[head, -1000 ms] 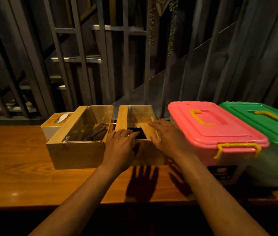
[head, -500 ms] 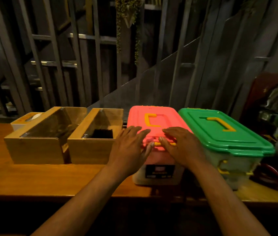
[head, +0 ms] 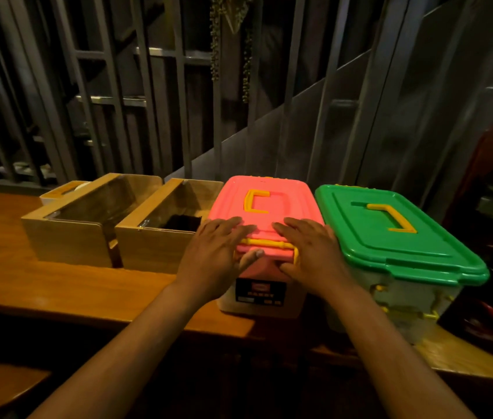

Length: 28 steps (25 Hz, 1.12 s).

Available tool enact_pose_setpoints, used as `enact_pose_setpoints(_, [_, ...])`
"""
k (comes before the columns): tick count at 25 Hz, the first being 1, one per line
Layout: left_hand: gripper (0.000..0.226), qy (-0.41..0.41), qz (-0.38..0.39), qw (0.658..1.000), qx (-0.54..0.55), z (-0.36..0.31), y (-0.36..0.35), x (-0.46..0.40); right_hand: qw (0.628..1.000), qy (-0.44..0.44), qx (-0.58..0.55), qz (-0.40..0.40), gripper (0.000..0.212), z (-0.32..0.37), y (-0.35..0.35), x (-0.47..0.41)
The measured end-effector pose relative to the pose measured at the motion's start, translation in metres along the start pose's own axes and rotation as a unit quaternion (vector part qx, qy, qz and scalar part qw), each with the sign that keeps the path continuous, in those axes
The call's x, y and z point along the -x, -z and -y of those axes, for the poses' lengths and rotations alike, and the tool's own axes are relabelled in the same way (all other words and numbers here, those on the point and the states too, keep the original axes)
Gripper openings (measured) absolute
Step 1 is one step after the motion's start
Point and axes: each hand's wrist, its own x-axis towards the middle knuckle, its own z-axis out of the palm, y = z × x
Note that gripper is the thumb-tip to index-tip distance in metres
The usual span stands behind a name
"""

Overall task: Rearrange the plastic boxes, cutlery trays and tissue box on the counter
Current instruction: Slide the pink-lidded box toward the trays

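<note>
Both hands, left hand and right hand, are pressing flat and open on the near end of the pink-lidded box, whose long axis is running up-frame at centre.

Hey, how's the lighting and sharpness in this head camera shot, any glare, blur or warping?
Head view: dim, warm light; the pink-lidded box and green-lidded box are the brightest things, the background railing is dark. Head view: soft glare on the wooden counter. Head view: wide-angle warping bends the railing bars, and the right edge is murky. Both hands look reasonably sharp.
</note>
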Motion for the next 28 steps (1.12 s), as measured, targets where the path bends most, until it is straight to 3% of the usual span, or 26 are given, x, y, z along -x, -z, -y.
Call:
enact_pose_setpoints(14, [0.064, 0.004, 0.030, 0.999, 0.013, 0.030, -0.039, -0.071, 0.996, -0.079, 0.043, 0.025, 0.077, -0.011, -0.023, -0.072])
enact_pose_setpoints(28, [0.058, -0.003, 0.014, 1.000, 0.021, 0.055, -0.070, -0.114, 0.994, -0.093, 0.052, 0.021, 0.077, -0.031, -0.046, -0.117])
